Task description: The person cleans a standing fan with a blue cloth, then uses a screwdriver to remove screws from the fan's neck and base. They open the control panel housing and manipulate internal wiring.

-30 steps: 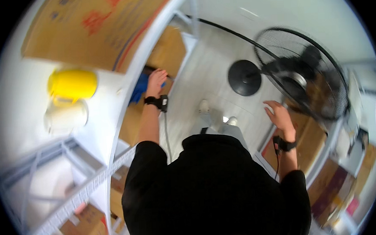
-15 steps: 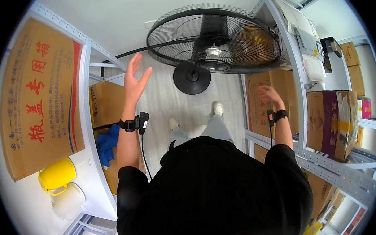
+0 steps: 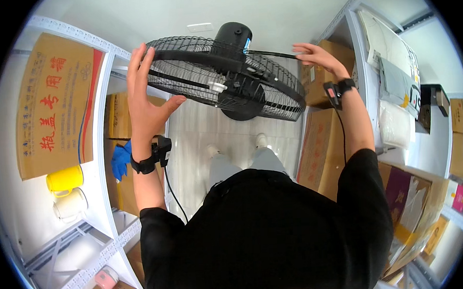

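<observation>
In front of me stands a black pedestal fan with a round wire cage (image 3: 187, 87), its motor housing (image 3: 233, 38) toward the wall. My left hand (image 3: 148, 96) is at the left rim of the cage, fingers stretched and thumb apart; whether the fingertips touch the rim I cannot tell. My right hand (image 3: 318, 58) is raised beyond the cage's right side, its fingers extended and holding nothing visible. Each wrist carries a black strap with a small device and a cable. The fan's round base is mostly hidden under the cage.
Metal shelving lines both sides. At left are a large printed carton (image 3: 59, 108), a yellow jug (image 3: 66, 180), a white jug (image 3: 70, 204) and a blue cloth (image 3: 120, 160). Cartons (image 3: 319, 146) and plastic-wrapped packages (image 3: 396, 124) fill the right side. A wall stands behind the fan.
Both hands have moved up toward the fan, the left one now at its cage rim. The fan's cage appears turned and tilted, with its motor housing now visible. My view has shifted slightly.
</observation>
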Demonstrator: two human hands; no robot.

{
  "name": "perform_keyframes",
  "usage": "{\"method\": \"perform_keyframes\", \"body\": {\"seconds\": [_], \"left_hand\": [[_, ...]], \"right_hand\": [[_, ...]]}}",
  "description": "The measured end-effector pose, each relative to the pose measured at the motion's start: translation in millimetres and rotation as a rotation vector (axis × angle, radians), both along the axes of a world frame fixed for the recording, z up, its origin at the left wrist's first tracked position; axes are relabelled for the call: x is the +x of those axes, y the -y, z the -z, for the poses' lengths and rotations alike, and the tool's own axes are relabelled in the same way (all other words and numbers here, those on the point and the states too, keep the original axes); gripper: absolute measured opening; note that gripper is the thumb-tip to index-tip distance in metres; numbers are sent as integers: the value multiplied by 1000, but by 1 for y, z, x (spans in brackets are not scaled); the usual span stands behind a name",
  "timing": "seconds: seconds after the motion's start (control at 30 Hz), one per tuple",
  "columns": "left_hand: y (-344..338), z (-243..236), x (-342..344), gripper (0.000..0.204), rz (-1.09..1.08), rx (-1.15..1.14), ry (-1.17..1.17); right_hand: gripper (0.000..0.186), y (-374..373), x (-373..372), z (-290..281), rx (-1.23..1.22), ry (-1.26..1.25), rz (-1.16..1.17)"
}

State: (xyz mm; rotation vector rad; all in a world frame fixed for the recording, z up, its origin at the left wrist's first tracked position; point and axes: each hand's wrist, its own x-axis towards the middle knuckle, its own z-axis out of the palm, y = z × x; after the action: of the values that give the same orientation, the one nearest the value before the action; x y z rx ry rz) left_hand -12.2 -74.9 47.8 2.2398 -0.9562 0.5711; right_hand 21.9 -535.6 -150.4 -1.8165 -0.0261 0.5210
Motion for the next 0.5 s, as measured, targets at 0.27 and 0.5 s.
{"method": "perform_keyframes", "body": {"seconds": [0.27,0.5], "left_hand": [[30,7,-20,96,-290,46,-187],[18,25,-39,108,-493,-157,-328]], "right_hand": [[79,-80,111,73,-76,214,-488],[72,-146,140,58,-17,97,-648]]}}
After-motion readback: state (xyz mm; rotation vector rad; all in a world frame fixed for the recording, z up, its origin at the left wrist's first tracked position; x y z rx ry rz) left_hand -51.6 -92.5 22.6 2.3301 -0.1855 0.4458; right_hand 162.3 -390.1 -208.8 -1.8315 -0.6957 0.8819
